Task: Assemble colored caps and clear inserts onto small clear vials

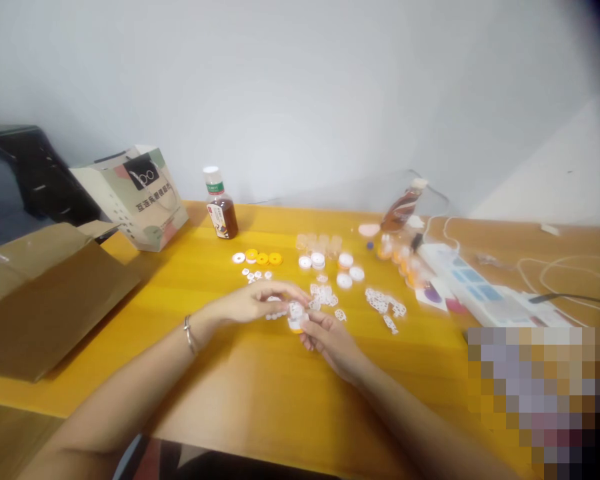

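Just below the centre of the frame, a small white piece with an orange base (296, 319) is held above the counter (230, 400). The right hand (331, 339) pinches it between thumb and fingers; the left hand (260, 301) has its fingertips at its upper edge, though blur hides whether they grip. White openwork pieces (383, 301) lie right of centre, and yellow rings (263, 259) sit near the middle. A bottle of dark liquid (223, 212) stands upper left of centre, beside a printed paper bag (150, 200) farther left.
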`<state>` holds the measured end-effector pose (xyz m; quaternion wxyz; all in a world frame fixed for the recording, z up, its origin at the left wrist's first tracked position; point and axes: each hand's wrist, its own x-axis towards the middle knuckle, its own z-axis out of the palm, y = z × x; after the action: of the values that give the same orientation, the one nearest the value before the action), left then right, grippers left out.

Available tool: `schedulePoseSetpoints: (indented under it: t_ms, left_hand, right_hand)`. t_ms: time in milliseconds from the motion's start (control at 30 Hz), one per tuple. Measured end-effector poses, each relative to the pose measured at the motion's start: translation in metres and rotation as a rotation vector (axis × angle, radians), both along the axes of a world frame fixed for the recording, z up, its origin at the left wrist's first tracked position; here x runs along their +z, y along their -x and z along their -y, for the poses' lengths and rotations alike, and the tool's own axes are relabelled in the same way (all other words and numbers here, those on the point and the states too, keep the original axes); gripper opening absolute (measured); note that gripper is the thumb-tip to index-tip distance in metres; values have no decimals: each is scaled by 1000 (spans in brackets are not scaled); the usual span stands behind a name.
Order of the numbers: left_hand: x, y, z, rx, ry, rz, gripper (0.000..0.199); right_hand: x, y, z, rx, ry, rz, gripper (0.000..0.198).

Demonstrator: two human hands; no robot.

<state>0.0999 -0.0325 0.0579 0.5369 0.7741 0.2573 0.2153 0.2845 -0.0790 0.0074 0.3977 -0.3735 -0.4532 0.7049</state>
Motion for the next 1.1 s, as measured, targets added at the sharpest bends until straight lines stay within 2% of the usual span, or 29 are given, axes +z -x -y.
schedulePoseSetpoints:
  t_ms: [67,133,167,233,300,367,433,500,700,767,900,1000,1100]
  left_hand:
    - [1,2,-2,5,-9,-3,37]
    - [2,3,-2,131,-68,-36,37]
    - [3,4,-2,151,-84,-62,32]
    - [6,5,-2,50,-72,-92,26]
    - [8,6,-2,-34,-60,-74,30]
    - [7,6,-2,54,-91,-68,34]
    - [4,4,-2,178,-110,-105,30]
    - [1,0,-1,200,-122,-150,26]
    - [-2,-10,7,251,-400,-144,17]
    - [-3,-11,8,260,-436,-146,17]
    - [0,-12,7,277,-417,-161,18]
    - [1,-13,7,357,-423,-159,19]
    - [-4,-14,8,432,-324,-72,22]
  right_hand:
    - [0,1,0,0,-20,15,22]
    - [-1,1,0,0,-40,32,22]
    - [-1,1,0,0,-46,41,22]
    - [-1,1,-1,9,-50,60,22]
    - [-2,0,-1,21,-58,74,22]
    - [-2,0,-2,22,-69,78,23]
    - [-2,0,-2,13,-78,77,22]
    - [-2,0,-2,14,-79,81,21]
    - [-7,-1,-3,-12,-95,91,24]
    - [-9,-2,-4,-32,-100,97,25]
    - [-8,0,-5,-30,-74,85,25]
    - [-5,2,-4,-46,-10,25,31]
    - [-4,4,-2,-59,3,-9,35]
